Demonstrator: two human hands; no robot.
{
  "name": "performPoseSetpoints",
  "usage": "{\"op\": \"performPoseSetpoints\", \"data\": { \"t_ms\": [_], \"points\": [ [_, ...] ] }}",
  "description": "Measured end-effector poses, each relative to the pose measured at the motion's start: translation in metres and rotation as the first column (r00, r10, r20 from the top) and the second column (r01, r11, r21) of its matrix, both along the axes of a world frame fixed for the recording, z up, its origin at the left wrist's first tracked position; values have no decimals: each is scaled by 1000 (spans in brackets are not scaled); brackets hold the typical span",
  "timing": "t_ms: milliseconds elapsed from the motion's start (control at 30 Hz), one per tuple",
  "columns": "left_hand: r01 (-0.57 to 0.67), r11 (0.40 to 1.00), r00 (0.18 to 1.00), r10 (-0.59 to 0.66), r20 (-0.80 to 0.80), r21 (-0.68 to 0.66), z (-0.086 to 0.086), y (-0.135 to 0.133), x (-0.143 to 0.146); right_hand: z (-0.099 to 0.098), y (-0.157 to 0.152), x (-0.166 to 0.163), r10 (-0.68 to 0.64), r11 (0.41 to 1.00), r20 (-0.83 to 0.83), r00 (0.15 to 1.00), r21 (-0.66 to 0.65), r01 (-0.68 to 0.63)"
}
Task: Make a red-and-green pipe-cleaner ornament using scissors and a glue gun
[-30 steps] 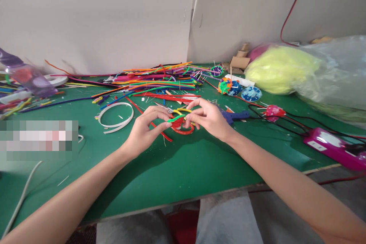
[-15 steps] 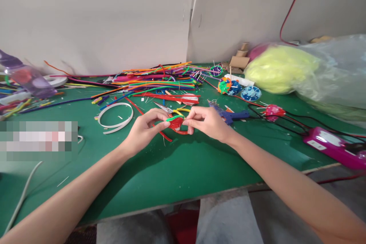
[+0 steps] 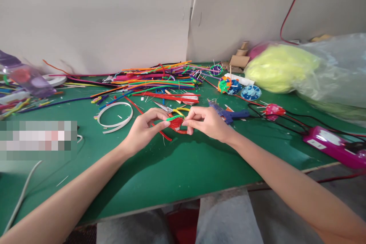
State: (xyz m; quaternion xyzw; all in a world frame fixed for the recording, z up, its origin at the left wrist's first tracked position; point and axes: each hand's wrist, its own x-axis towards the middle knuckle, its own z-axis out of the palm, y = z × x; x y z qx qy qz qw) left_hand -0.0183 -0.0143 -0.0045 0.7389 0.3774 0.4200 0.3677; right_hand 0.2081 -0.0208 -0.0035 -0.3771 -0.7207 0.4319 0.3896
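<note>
My left hand (image 3: 145, 126) and my right hand (image 3: 206, 122) meet over the green table (image 3: 177, 171), both pinching a small red coiled pipe-cleaner piece (image 3: 177, 124) with a green pipe cleaner wrapped across its top. The fingertips of each hand are pressed together on it from either side. Just behind the piece lie small scissors with yellow handles (image 3: 168, 109). A blue glue gun (image 3: 228, 113) lies right of my right hand.
A heap of coloured pipe cleaners (image 3: 154, 82) lies behind the hands, a white headband (image 3: 114, 116) to the left, and small decorated balls (image 3: 233, 87) at the back right. A yellow-green bundle in plastic (image 3: 281, 68) and a pink power strip (image 3: 331, 145) are on the right.
My right hand's fingers, spread a second ago, have closed onto the piece. Both hands have drawn the coil in tighter and hold nearly still since half a second ago.
</note>
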Motion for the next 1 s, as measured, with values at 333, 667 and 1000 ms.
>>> {"op": "performPoseSetpoints", "data": {
  "t_ms": [333,667,1000],
  "points": [
    [-3,1000,1000,3,-31,1,-1,1,0,2,1,1,34,999,-54,998,-36,-36],
    [-10,1000,1000,10,-7,7,-1,1,-1,1,6,3,139,982,-47,989,-124,-144],
    [-23,1000,1000,22,-8,-17,-1,0,1,4,5,2,56,995,-71,996,-79,-61]
  ]
}}
